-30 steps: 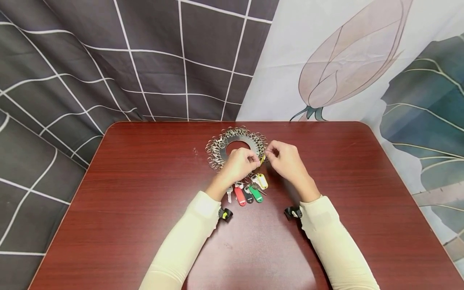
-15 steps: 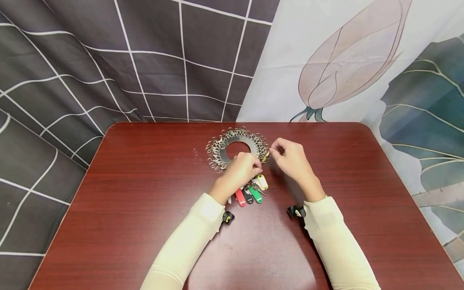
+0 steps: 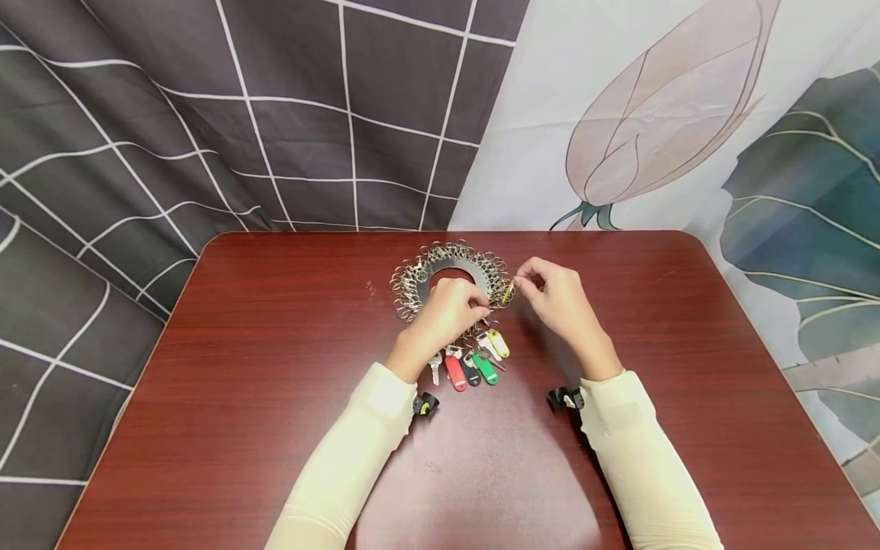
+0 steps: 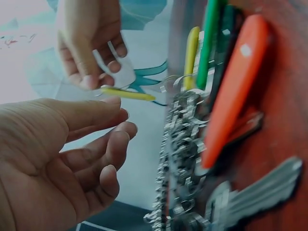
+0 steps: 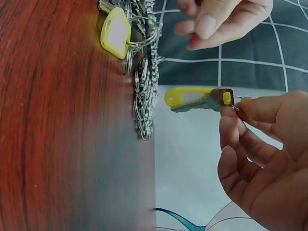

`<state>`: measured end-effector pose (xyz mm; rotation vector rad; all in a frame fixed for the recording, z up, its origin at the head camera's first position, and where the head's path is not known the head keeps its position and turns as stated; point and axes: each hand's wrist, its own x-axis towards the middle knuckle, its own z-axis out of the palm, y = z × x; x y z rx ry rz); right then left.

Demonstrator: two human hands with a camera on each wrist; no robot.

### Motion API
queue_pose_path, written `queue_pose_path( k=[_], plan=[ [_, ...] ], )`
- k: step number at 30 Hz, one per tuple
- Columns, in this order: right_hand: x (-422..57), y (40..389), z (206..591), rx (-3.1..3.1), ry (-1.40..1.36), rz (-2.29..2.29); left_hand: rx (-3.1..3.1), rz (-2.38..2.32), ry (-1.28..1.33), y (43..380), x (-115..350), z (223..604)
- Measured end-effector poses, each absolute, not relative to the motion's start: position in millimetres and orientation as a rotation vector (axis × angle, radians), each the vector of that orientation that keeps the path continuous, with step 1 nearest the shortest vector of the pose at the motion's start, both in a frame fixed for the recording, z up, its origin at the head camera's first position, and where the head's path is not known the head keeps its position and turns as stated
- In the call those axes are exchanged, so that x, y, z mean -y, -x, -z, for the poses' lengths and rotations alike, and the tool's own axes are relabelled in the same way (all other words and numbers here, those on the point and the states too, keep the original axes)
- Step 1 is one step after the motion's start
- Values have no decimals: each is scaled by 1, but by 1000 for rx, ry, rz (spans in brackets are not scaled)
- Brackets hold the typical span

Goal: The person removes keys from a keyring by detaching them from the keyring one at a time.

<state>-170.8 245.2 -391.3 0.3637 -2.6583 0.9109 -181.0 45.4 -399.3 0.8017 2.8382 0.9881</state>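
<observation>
Head view: tags (image 3: pixel 470 372) and rings (image 3: pixel 495 269) crowd the hands (image 3: pixel 558 302).

Ring plate (image 3: pixel 477 270) on table (image 3: pixel 275 367), key tags (image 3: pixel 470 371) before it, curtain (image 3: pixel 392 145) behind.

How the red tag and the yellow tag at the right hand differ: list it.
Colour: the red tag is red, the yellow tag yellow.
Pose: the red tag lies on the table, while the yellow tag is held up by the right hand.
Neighbours: the red tag sits beside the black tag; the yellow tag has a key alongside it.
Shared: both are slim and elongated.
</observation>
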Motion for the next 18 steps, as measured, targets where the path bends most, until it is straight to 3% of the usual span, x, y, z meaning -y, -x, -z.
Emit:
queue_pose_path(
  k=[9,18],
  plan=[
    [-251,174,390,2636,-308,-947,-2877,-993,-818,182,-28,388],
    [-287,183,383,2607,-128,-911,-2862,-802,-796,175,-6,374]
  ],
)
